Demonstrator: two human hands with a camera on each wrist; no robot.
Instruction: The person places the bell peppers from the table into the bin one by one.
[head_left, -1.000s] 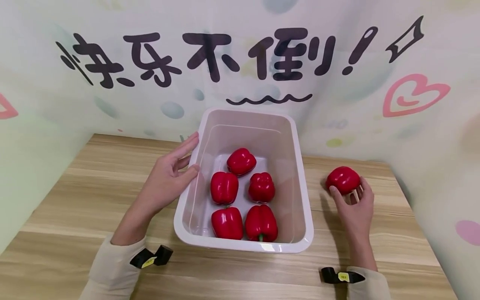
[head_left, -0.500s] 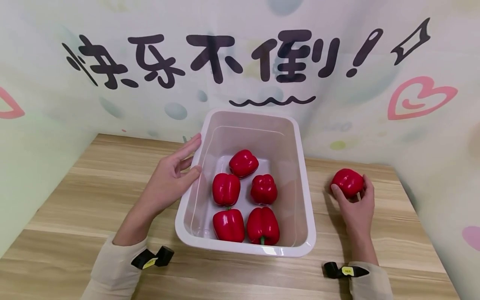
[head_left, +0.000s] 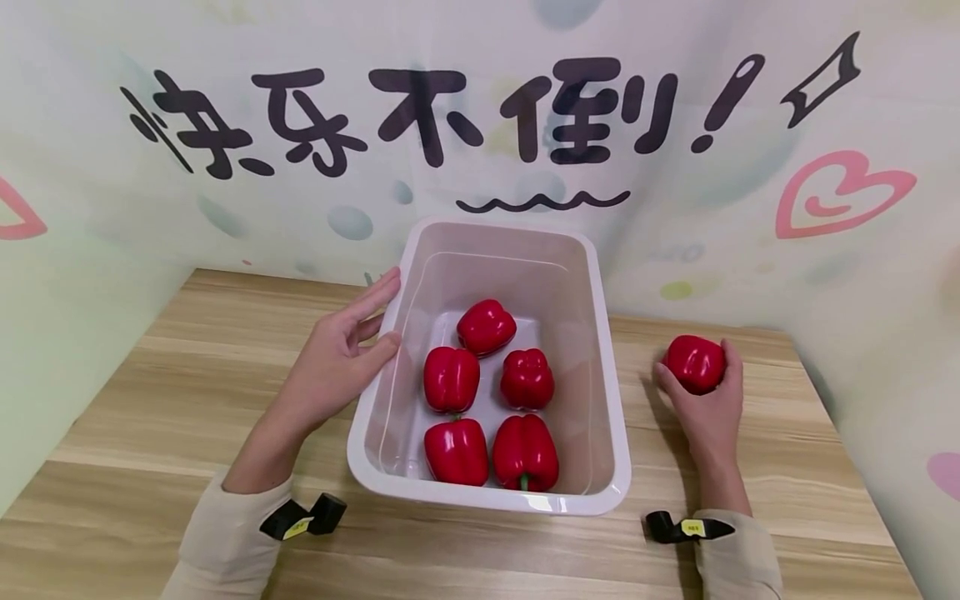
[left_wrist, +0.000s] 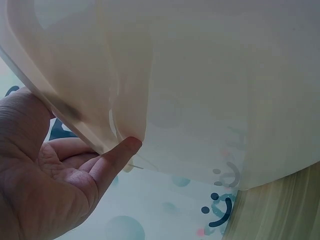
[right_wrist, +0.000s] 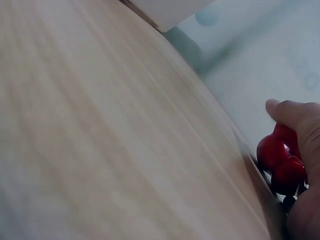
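My left hand (head_left: pixel 326 362) holds the left side of a pale grey plastic bin (head_left: pixel 612 404) by its rim. In the left wrist view, its fingers hook under that rim, and one fingertip (left_wrist: pixel 133 142) lies against the outer wall of the bin (left_wrist: pixel 200 100). Off to the bin's right, my right hand (head_left: pixel 707 417) grips a red bell pepper (head_left: pixel 696 360) low over the table, thumb on the left and fingers on the right. The right wrist view shows this pepper (right_wrist: pixel 274 152) partly covered by the hand. Several more bell peppers (head_left: pixel 452 379) lie inside the bin.
The wooden table (head_left: pixel 187 392) reaches back to a printed cloth backdrop (head_left: pixel 480 100) with large dark characters. Behind the pepper in my right hand, the table's back edge is close. The far end of the bin stands right by the backdrop.
My right hand has moved slightly forward around the bell pepper, its thumb and fingers now further along the sides. My left hand keeps its hold on the bin. The head view has shifted a little.
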